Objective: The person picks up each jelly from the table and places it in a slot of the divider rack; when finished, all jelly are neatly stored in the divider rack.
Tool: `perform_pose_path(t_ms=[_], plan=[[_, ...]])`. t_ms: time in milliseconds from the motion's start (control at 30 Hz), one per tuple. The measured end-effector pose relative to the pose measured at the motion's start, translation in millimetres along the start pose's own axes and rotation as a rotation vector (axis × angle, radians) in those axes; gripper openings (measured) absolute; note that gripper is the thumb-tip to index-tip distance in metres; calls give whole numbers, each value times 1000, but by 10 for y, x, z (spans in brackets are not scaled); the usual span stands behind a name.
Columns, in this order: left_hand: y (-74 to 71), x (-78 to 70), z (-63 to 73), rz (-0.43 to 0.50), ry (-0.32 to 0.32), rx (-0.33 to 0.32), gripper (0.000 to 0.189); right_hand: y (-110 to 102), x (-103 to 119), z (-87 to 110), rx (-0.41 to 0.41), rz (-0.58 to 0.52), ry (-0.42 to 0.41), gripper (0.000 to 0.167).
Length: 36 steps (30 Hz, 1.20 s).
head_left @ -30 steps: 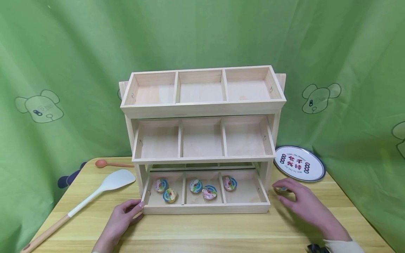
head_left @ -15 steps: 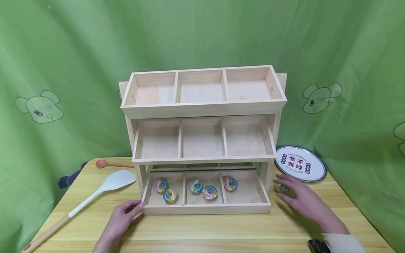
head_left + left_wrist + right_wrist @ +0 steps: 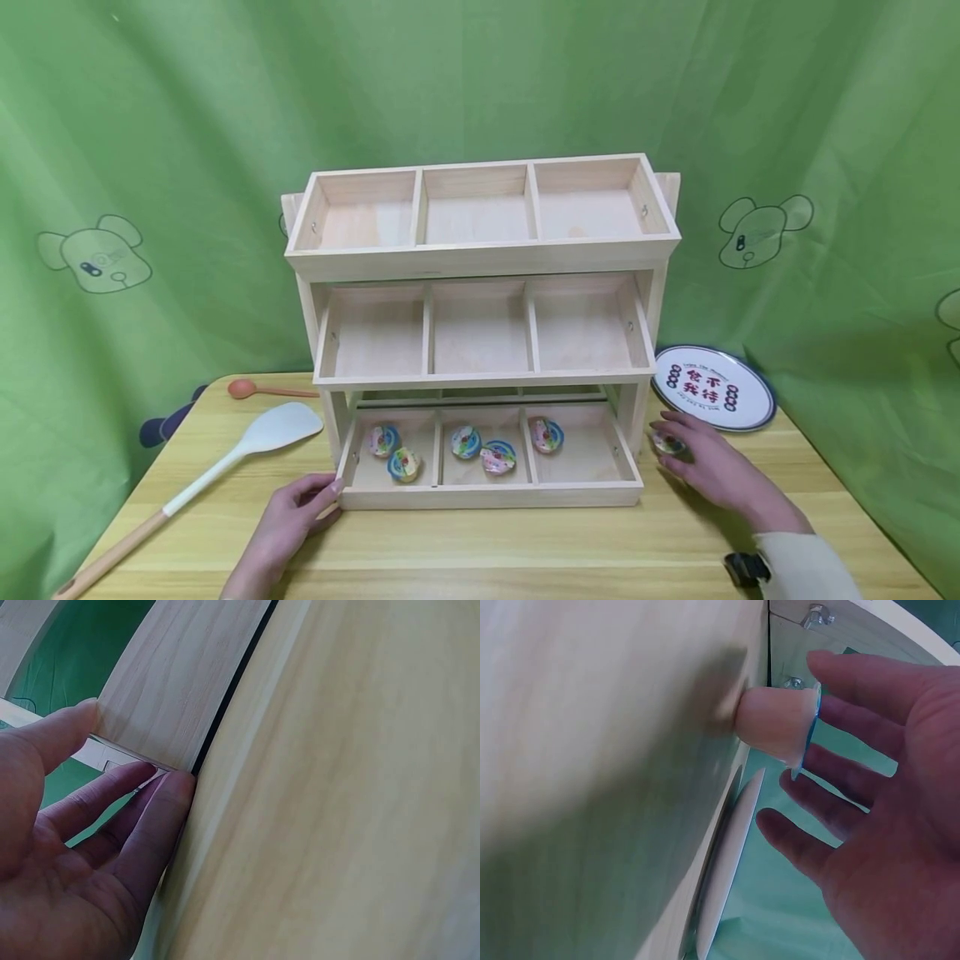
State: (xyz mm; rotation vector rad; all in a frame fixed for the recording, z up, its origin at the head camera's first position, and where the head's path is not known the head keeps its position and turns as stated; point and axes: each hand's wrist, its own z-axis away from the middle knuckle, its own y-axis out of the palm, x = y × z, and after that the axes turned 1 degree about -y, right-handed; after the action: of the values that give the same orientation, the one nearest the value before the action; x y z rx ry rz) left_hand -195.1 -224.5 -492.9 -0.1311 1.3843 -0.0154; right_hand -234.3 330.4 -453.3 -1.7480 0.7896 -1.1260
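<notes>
My left hand (image 3: 288, 525) pinches the front left corner of the lowest tray (image 3: 487, 498) of a three-tier wooden rack. In the left wrist view its thumb lies on the upper edge of the tray's front board (image 3: 176, 682), with fingertips at the side end. To the right of the rack, my right hand (image 3: 708, 467) is spread around a small jelly cup (image 3: 667, 443). Seen from the right wrist, this peach-coloured cup (image 3: 776, 724) stands on the table, its foil lid towards the palm, with thumb and fingers loosely around the lid. Several similar jelly cups (image 3: 498, 457) lie in the lowest tray.
Above are the middle tray (image 3: 483, 380) and top tray (image 3: 483, 258), each with three compartments. An oval plate (image 3: 750, 412) lies behind my right hand. On the left lie a white spatula (image 3: 277, 427) and a red spoon (image 3: 242, 387). A green curtain (image 3: 480, 75) hangs behind.
My right hand and sleeve have shifted slightly up and left beside the jelly cup, and more of its lid shows than one second ago. My left hand has stayed at the tray corner.
</notes>
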Motion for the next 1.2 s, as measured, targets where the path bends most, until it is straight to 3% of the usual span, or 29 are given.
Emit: perform_pose_path(t_ms=[400, 1200], plan=[[21, -14, 9, 16, 13, -2, 33, 11, -47, -28, -20, -11, -12, 38], [8, -29, 15, 11, 12, 1, 33, -133, 51, 144, -24, -64, 38, 42]])
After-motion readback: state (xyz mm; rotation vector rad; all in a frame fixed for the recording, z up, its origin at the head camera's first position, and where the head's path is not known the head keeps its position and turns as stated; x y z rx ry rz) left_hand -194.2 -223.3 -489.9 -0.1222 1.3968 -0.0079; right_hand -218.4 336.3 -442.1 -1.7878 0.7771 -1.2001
